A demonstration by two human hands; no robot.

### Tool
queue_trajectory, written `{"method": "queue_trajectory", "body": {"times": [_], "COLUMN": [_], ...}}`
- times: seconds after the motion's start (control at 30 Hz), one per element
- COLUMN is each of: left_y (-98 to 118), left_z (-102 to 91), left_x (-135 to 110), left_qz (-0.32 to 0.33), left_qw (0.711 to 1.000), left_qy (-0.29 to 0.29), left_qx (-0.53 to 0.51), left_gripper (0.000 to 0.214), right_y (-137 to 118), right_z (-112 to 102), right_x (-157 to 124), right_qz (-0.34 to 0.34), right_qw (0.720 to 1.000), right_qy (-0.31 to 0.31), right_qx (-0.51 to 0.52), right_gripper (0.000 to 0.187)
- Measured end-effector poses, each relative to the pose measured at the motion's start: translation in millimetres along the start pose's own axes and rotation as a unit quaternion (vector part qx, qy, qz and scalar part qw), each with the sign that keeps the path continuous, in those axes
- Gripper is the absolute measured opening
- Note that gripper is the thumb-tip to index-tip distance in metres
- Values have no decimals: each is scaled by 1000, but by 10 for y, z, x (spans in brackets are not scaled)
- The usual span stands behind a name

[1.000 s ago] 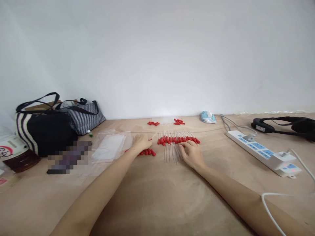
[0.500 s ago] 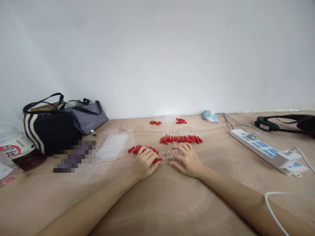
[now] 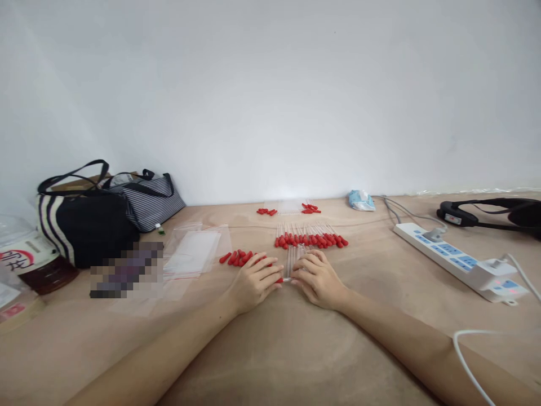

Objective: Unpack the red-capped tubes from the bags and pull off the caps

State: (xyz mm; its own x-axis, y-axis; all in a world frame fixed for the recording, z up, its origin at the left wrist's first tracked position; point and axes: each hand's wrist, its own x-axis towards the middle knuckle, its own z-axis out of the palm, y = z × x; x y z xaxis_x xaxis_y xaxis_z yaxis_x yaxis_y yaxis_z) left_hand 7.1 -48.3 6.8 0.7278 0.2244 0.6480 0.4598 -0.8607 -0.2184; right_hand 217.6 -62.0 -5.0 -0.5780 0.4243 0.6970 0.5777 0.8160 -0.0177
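Observation:
Between my fingertips lies a dropper, its red rubber bulb (image 3: 280, 280) on the left and its clear glass tube (image 3: 288, 279) on the right. My left hand (image 3: 253, 283) is closed on the bulb, which it mostly covers. The tube is pinched in my right hand (image 3: 320, 280), whose fingers hide its far end. Loose red bulbs (image 3: 236, 257) lie just beyond my left hand. Several bare glass tubes (image 3: 292, 257) rest side by side, partly under my right fingers. Farther back is a row of droppers (image 3: 313, 239) with red bulbs toward me.
Near the wall are more red bulbs (image 3: 266, 212) and clear tubes (image 3: 289, 207). Plastic bags (image 3: 196, 251), a black bag (image 3: 88, 231), a striped bag (image 3: 150, 203) and a bottle (image 3: 46, 270) stand left. A power strip (image 3: 456, 256) and its cables lie right.
My hands have drawn closer together, and both have closed more over the bulb and tube. Less of the tube shows between them now. The rows of droppers behind have stayed put.

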Motion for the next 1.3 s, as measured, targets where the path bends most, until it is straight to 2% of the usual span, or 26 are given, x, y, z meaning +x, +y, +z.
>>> {"method": "queue_trajectory", "body": {"times": [0.2, 0.4, 0.47, 0.53, 0.63, 0.73, 0.87, 0.97, 1.07, 1.17, 1.3], "left_y": [26, 25, 11, -20, -123, -306, -571, -665, -662, -627, -593], "left_z": [-41, -57, -77, -116, -196, -262, -282, -247, -197, -168, -198], "left_x": [-3, -16, -41, -66, -84, -106, -215, -296, -317, -297, -265], "left_qz": [-4, 26, 15, -24, -154, -300, -400, -432, -430, -423, -409], "left_qw": [1000, 999, 1000, 1000, 987, 953, 914, 897, 897, 901, 910], "left_qy": [7, 17, 16, 18, 34, 40, 0, -39, -56, -43, -8], "left_qx": [3, 9, 6, 1, -4, 13, 64, 84, 89, 88, 71], "left_gripper": [10, 9, 11, 13, 15, 22, 26, 28, 31, 34, 31], "right_y": [19, 4, 21, 64, 152, 231, 320, 386, 443, 485, 505], "right_z": [10, -5, -43, -92, -134, -104, -43, -51, -77, -70, -11], "right_x": [-26, -32, -52, -88, -137, -148, -152, -191, -244, -281, -294], "right_qz": [-4, -11, -3, 28, 103, 165, 208, 246, 271, 280, 256], "right_qw": [1000, 1000, 1000, 999, 995, 984, 975, 968, 962, 959, 965], "right_qy": [-11, -11, -9, -3, 7, 22, 54, 50, 29, 10, 11], "right_qx": [-29, -27, -23, -23, -3, 55, 60, 22, -17, -49, -52], "right_gripper": [16, 17, 17, 18, 19, 22, 26, 27, 24, 17, 16]}}
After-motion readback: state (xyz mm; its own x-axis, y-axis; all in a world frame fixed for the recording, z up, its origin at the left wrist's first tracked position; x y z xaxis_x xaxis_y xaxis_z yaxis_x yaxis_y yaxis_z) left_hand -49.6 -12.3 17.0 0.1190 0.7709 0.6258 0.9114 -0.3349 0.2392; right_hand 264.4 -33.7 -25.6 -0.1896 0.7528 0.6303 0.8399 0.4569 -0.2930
